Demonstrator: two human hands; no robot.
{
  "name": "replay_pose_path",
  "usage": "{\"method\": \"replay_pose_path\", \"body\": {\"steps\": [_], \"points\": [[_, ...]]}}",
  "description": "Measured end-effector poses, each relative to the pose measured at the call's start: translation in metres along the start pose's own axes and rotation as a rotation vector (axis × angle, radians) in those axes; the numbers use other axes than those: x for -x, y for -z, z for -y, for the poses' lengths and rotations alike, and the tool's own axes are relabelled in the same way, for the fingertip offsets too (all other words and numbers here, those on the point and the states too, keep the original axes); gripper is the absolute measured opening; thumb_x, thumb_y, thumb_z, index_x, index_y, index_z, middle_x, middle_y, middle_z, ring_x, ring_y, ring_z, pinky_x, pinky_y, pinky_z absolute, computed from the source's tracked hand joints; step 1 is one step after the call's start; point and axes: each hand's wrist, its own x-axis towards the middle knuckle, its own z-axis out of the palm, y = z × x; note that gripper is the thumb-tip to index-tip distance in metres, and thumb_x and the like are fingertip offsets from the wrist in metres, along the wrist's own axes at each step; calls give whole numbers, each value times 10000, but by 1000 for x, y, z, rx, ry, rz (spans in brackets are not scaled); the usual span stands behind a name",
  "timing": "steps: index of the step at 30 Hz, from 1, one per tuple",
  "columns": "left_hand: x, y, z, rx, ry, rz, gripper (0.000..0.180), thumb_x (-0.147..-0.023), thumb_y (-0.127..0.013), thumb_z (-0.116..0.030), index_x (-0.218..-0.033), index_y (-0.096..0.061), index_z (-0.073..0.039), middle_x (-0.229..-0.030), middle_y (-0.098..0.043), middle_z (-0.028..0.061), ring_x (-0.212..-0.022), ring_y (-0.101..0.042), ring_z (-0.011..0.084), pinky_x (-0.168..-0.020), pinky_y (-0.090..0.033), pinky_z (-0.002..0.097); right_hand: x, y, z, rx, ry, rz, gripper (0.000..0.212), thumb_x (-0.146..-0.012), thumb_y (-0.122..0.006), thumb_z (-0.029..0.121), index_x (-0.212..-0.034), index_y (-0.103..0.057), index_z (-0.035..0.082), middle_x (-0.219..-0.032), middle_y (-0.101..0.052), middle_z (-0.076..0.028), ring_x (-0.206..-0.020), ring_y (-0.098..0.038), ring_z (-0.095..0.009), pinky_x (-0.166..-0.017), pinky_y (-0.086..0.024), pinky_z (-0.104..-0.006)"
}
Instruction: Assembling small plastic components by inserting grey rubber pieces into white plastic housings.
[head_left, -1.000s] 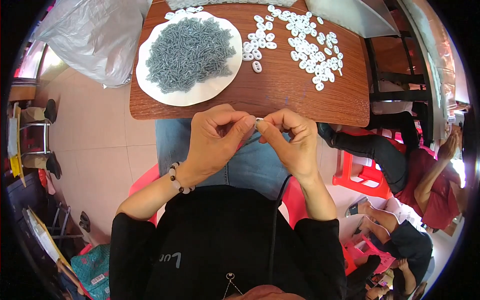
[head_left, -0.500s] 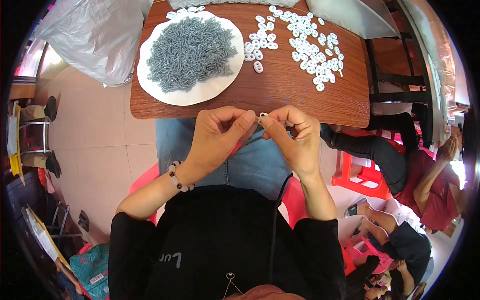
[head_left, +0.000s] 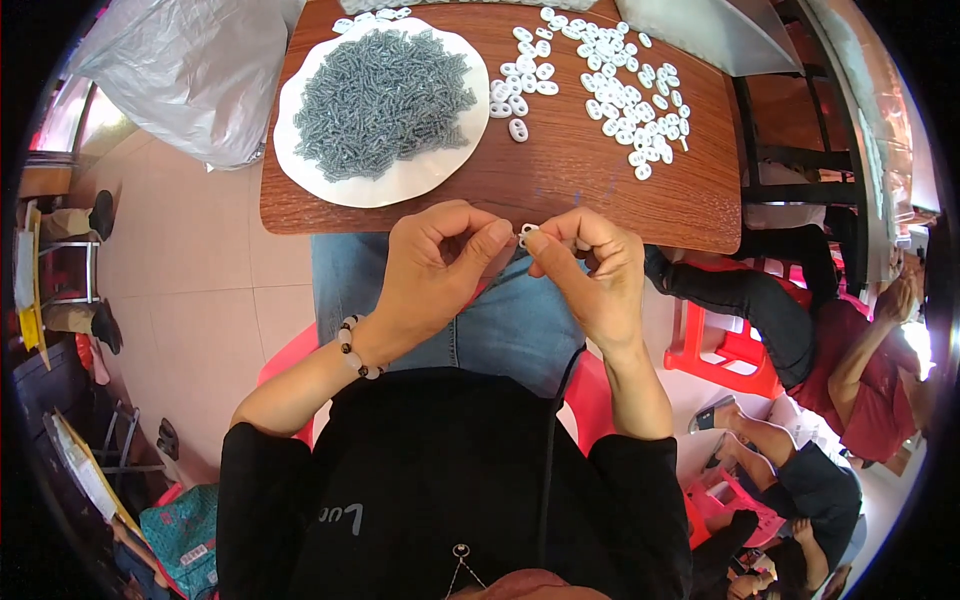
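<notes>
My right hand pinches a small white oval piece with two holes between thumb and index finger, just off the table's near edge and above my lap. Facing it, my left hand is closed in a pinch, fingertips almost meeting the white piece; whatever tiny thing they grip is too small to name. Beyond my left hand lies a white wavy-rimmed plate heaped with small grey see-through spiral-like plastic pieces. Many matching white two-hole ovals are scattered over the table's right half.
The brown wooden table ends just beyond my hands. A grey plastic bag hangs at its left. Clear plastic bags lie along the far edge. A black metal frame and a red stool stand right; other people sit nearby.
Both hands stay almost in place, still pinching at the same spot. The white piece looks slightly tilted differently, and the whole view has shifted very little.
</notes>
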Motion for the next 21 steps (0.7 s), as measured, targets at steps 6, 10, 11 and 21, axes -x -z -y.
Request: {"method": "replay_pose_path", "body": {"steps": [6, 10, 11, 21], "points": [[-1, -1, -1, -3, -10, -3, 165, -892, -617, -105, -800, -634, 31, -647, -547, -11, -535, -458, 29, -465, -350, 196, 0, -2, 1, -12, -9, 1, 68, -848, -647, 64, -816, -639, 4, -647, -616, -9, -595, -539, -30, -560, -383, -166], [-1, 0, 1, 30, 20, 14, 164, -892, -617, -102, -795, -632, 30, -653, -547, -8, -535, -458, 29, -466, -351, 197, 0, -2, 2, 6, -7, 7, 65, -846, -646, 60, -814, -640, 4, -648, -615, -7, -595, -542, -32, -561, -384, -166], [-1, -1, 0, 18, 5, 10, 164, -892, -616, -100, -792, -630, 30, -648, -546, -7, -532, -458, 29, -465, -351, 198, 0, -2, 2, 18, -9, 10, 64, -846, -646, 58, -815, -640, 3, -648, -615, -6, -596, -544, -33, -562, -385, -166], [0, -1, 1, 58, 44, 21, 145, -889, -606, -71, -781, -625, 23, -647, -544, -6, -540, -464, 28, -468, -348, 198, 0, -1, -3, -25, -1, 15, 78, -850, -648, 64, -823, -637, -8, -661, -618, -13, -603, -550, -39, -568, -391, -168]]}}
